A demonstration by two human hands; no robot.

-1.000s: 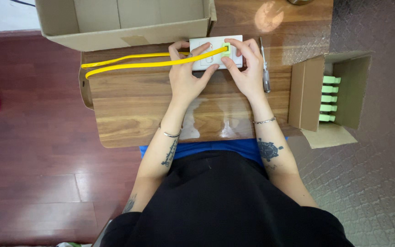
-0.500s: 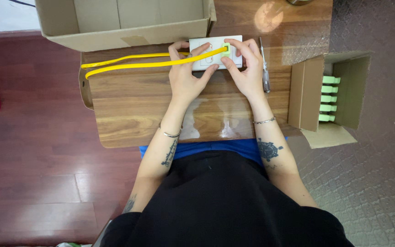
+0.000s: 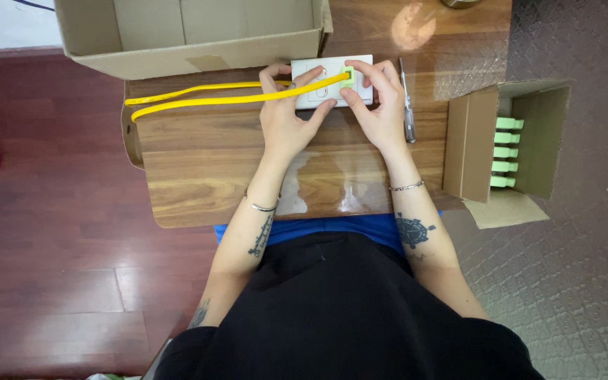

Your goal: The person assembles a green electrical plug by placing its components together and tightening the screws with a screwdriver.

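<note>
both hands press on a white plate (image 3: 332,81) lying flat at the far edge of the wooden surface (image 3: 205,169). left hand (image 3: 288,116) spreads its fingers over the plate and yellow cable (image 3: 212,98); right hand (image 3: 378,105) pinches the green plug (image 3: 348,75) on it. a screwdriver (image 3: 407,109) lies just right.

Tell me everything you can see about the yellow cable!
The yellow cable is a long, thin, smooth cord that looks like plastic. It lies across the wooden table, doubled into two strands that meet in a bend near the table's left edge. One strand runs to a light green piece on the white wall plate. The left hand rests over it; the right hand pinches the green end.
</note>
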